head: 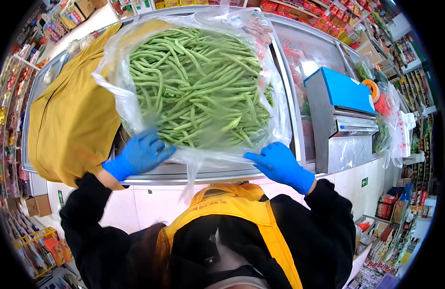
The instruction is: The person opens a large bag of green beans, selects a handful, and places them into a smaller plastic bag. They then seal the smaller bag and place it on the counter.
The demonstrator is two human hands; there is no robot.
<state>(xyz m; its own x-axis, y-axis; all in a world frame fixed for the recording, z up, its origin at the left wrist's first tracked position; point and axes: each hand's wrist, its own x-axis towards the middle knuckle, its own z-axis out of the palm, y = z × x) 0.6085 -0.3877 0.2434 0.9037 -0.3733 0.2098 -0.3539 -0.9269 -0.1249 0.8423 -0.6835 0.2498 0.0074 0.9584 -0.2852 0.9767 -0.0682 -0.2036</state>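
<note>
A large heap of green beans [197, 86] lies in front of me in a clear plastic bag [117, 90], its mouth spread wide. My left hand [141, 155], in a blue glove, is at the bag's near left edge, close to the beans and slightly blurred; whether it grips the film is unclear. At the near right corner, my right hand [282, 166], also gloved in blue, has its fingers closed on the bag's rim. Plastic film is stretched between the two hands, and a loose piece hangs down over the freezer's front edge.
The bag stands on a chest freezer with a metal frame [222, 179]. A mustard-yellow cloth [74, 112] lies on the left. To the right are a metal film-wrapping machine with a blue top [340, 90], a roll of orange tape [371, 90] and bagged vegetables [383, 133]. Store shelves surround the area.
</note>
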